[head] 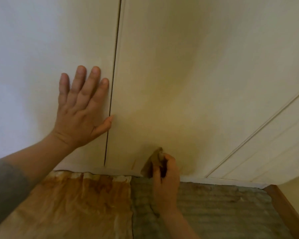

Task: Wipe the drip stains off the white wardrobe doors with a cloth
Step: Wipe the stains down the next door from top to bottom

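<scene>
Two white wardrobe doors fill the view, the left door (41,49) and the right door (188,66), split by a dark vertical gap (113,83). My left hand (81,107) presses flat on the left door, fingers spread, thumb at the gap. My right hand (165,176) grips a small brownish cloth (155,160) against the bottom of the right door. A thin brown drip stain (133,163) runs just left of the cloth, near the door's lower edge.
Below the doors lies a rust-stained brown sheet (76,204) on the left and a grey ribbed mat (223,207) on the right. A wooden strip (286,206) borders the mat at the right. White grooved panelling (274,144) runs diagonally at the right.
</scene>
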Demonstrator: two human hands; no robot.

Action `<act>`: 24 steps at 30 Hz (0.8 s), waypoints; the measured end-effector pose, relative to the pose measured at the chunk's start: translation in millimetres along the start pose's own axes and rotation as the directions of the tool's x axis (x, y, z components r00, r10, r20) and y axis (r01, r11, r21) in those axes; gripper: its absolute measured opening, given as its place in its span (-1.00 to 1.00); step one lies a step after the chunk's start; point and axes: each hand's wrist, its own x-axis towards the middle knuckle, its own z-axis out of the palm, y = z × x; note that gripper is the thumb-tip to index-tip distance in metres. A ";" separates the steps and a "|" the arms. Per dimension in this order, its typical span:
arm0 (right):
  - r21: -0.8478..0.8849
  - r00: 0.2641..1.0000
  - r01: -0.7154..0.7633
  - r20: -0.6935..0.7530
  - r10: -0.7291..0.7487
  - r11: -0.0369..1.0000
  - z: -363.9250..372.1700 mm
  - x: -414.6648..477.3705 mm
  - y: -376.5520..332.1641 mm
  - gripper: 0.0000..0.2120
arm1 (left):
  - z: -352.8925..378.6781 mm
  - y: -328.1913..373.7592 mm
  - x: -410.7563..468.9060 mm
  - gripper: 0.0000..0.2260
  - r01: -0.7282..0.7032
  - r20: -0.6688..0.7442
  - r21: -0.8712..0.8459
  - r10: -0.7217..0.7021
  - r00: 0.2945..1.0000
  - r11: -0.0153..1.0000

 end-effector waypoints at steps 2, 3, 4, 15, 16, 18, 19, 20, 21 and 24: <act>-0.063 0.975 0.188 0.133 -0.179 0.980 13.2 -4.4 -6.0 -0.81 | -3.1 -8.1 -7.2 -0.30 -0.047 0.016 0.015 0.047 0.999 0.999; -0.083 0.955 0.263 0.168 -0.247 0.961 19.8 -4.3 -7.0 -0.77 | -3.1 -10.0 -9.4 -0.31 -0.059 0.017 0.018 0.059 0.998 0.998; -0.088 0.936 0.322 0.181 -0.303 0.943 28.0 -2.4 -8.3 -0.75 | -3.1 -12.1 -11.8 -0.32 -0.063 0.018 0.021 0.063 0.998 0.998; -0.217 0.650 0.716 0.555 -0.519 0.664 107.5 -16.0 42.3 -0.56 | 16.5 -21.2 -22.5 -0.34 -0.080 -0.093 0.075 0.087 0.992 0.994; -0.228 0.653 0.680 0.620 -0.435 0.697 111.7 -26.9 48.3 -0.50 | 19.0 -21.5 -22.8 -0.34 -0.084 -0.112 0.076 0.093 0.989 0.993; -0.274 0.700 0.564 0.658 -0.276 0.779 116.6 -41.2 48.7 -0.48 | 21.4 -22.0 -23.0 -0.33 -0.093 -0.129 0.080 0.103 0.986 0.992; -0.301 0.745 0.508 0.623 -0.237 0.807 114.6 -44.2 45.3 -0.50 | 22.3 -23.2 -23.4 -0.33 -0.093 -0.136 0.082 0.104 0.985 0.992; -0.312 0.788 0.476 0.566 -0.242 0.822 107.5 -44.7 39.0 -0.54 | 23.9 -23.8 -23.9 -0.32 -0.092 -0.145 0.083 0.103 0.984 0.992; -0.297 0.823 0.470 0.488 -0.291 0.831 98.2 -44.2 31.5 -0.60 | 24.3 -24.4 -24.2 -0.32 -0.092 -0.149 0.087 0.105 0.983 0.992; -0.223 0.863 0.504 0.181 -0.472 0.835 64.5 -26.2 10.2 -0.79 | 25.8 -24.6 -24.1 -0.31 -0.083 -0.152 0.094 0.096 0.984 0.992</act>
